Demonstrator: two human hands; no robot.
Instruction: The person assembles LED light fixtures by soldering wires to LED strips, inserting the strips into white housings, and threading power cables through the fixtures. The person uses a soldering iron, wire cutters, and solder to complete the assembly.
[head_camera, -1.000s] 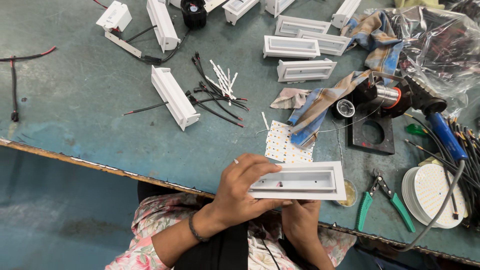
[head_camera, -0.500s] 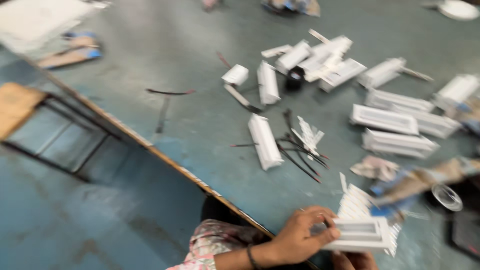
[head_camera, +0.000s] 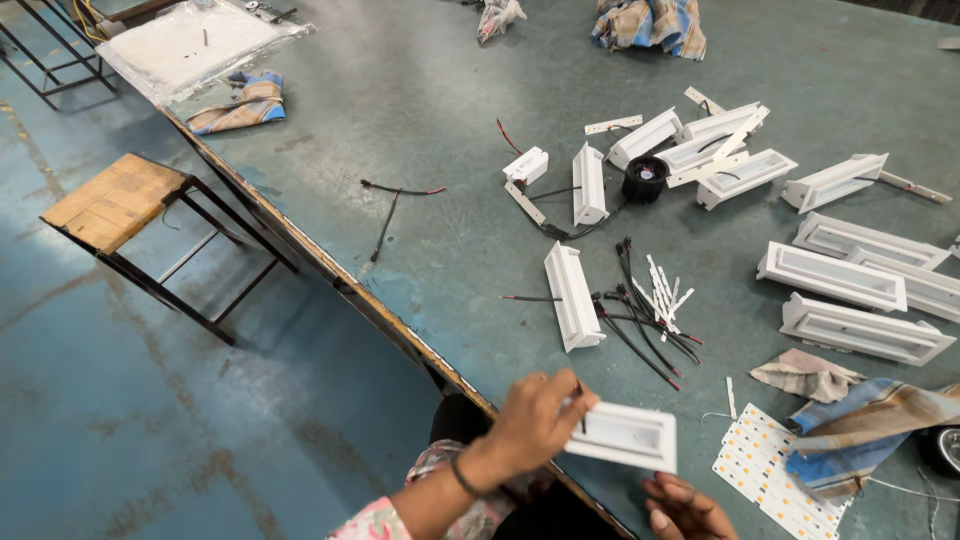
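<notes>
My left hand (head_camera: 535, 420) grips the left end of a white rectangular light housing (head_camera: 625, 437), held above the table's near edge, with a thin dark wire at its fingertips. Below it, my right hand (head_camera: 685, 505) shows only fingertips; whether they touch the housing I cannot tell. A white LED strip panel (head_camera: 770, 465) lies just right of the housing. Another white housing (head_camera: 572, 295) lies on the table ahead, beside a bundle of black and red wires (head_camera: 645, 320).
Several white housings (head_camera: 835, 275) are spread across the green table (head_camera: 440, 150), with a black round part (head_camera: 645, 178), cloth rags (head_camera: 860, 420) at right, a plastic-wrapped sheet (head_camera: 195, 40) far left. A wooden stool (head_camera: 115, 200) stands on the floor left.
The view swung left, bringing the floor and stool into sight. The housing stays in my left hand, now held lower in view near the table edge.
</notes>
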